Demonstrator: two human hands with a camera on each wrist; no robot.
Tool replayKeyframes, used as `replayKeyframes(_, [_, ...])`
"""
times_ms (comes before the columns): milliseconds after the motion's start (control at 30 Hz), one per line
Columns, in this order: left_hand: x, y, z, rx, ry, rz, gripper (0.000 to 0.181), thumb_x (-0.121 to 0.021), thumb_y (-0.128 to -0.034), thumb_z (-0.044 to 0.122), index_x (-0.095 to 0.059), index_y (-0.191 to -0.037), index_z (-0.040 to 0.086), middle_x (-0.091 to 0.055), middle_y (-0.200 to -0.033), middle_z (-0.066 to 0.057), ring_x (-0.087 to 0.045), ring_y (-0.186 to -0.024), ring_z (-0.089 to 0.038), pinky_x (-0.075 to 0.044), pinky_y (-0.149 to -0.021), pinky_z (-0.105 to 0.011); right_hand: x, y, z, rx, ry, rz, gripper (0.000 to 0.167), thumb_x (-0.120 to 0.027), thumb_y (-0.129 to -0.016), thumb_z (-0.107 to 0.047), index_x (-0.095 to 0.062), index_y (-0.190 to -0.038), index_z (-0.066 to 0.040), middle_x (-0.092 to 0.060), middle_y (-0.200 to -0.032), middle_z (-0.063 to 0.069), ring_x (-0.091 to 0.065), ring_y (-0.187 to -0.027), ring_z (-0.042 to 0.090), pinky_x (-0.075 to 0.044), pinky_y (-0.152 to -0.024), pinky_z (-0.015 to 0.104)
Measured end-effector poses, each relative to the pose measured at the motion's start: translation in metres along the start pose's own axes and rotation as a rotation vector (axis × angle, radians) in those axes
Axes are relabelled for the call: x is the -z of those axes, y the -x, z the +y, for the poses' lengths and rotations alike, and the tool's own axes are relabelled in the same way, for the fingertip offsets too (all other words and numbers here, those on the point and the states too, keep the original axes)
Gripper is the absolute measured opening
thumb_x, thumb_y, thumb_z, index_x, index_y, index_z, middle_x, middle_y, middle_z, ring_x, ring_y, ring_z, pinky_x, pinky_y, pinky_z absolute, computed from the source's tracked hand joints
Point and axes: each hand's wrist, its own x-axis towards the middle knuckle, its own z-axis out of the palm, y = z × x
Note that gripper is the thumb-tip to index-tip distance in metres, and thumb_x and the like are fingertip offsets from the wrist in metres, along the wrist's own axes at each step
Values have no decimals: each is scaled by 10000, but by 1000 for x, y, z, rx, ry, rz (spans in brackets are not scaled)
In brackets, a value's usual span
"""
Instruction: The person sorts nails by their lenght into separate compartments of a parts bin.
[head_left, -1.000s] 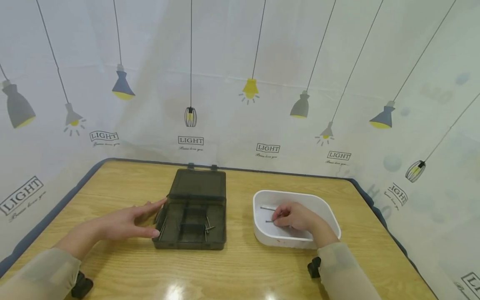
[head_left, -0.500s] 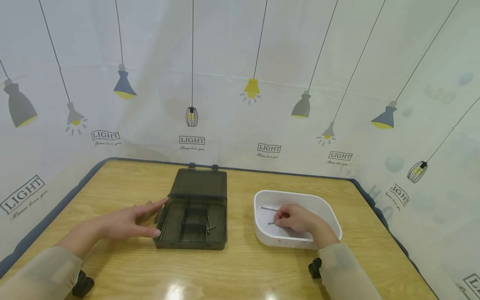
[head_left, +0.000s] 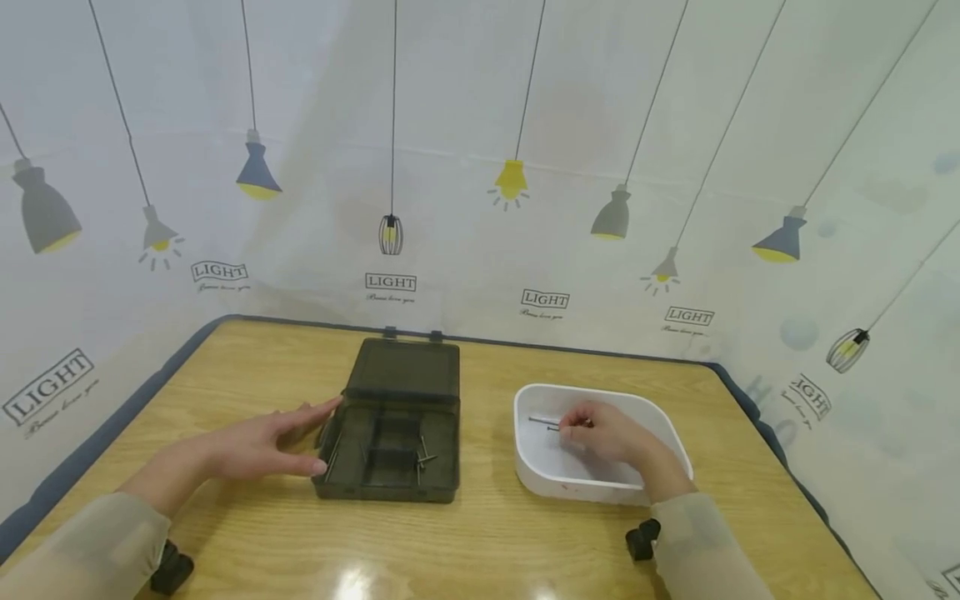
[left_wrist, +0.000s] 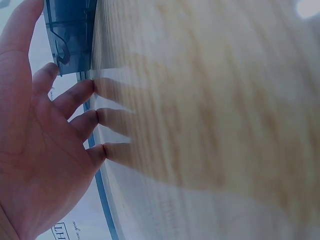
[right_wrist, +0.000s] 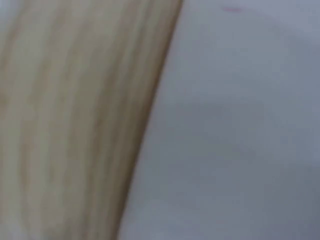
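My right hand [head_left: 611, 433] is inside the white tray [head_left: 528, 471], its thumb and index finger pinching a thin screw [head_left: 553, 428] whose head end sticks out to the left. Another long, thin screw [head_left: 542, 420] lies on the tray floor just beyond. With fingers spread, my left hand [head_left: 251, 446] rests against the left side of the dark see-through box [head_left: 408, 367], which has its lid laid back. Several screws [head_left: 423, 458] lie in the box's right compartment, and more in its left one [head_left: 333, 457]. The right wrist view is blurred and shows no fingers.
Both containers stand on a wooden table [head_left: 480, 542], the box left and the tray right, with a gap between them. A dark blue edge [head_left: 495, 340] borders the table, and a lamp-printed curtain [head_left: 450, 108] hangs behind.
My right hand has shifted slightly away from me inside the tray, and the pinched screw has moved with it. The left hand keeps its place by the box.
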Motion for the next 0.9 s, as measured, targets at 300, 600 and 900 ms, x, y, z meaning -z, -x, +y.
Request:
replayKeyframes(300, [0, 1, 2, 3, -29, 24, 973, -751, -1009, 566, -203, -1776, 327, -261, -1810, -179, -104, -1663, -570, -29, -1247, -859, 11, 6, -19, 45, -83, 15, 164, -665, -1105, -191, -734, -1214, -89, -730, -1151, 106, -613, -1016, 200, -513, -893, 331])
replayKeyframes(600, [2, -1, 0, 13, -11, 1, 964, -746, -1016, 561, -191, -1775, 351, -241, -1826, -147, -71, -1676, -554, -44, -1243, -871, 10, 19, -37, 89, -217, 51, 246, -635, -1132, -255, -765, -1326, -177, -733, -1301, 173, -644, -1142, 357, -553, -931, 430])
replayKeyframes(900, [1, -1, -2, 18, 0, -16, 964, -741, -1022, 554, -175, -1777, 354, -227, -1831, -140, -52, -1677, -552, -28, -1241, -873, -6, 20, -69, 252, -315, 20, 248, -657, -1118, -175, -699, -1319, -36, -712, -1239, 246, -693, -1006, 260, -599, -810, 324])
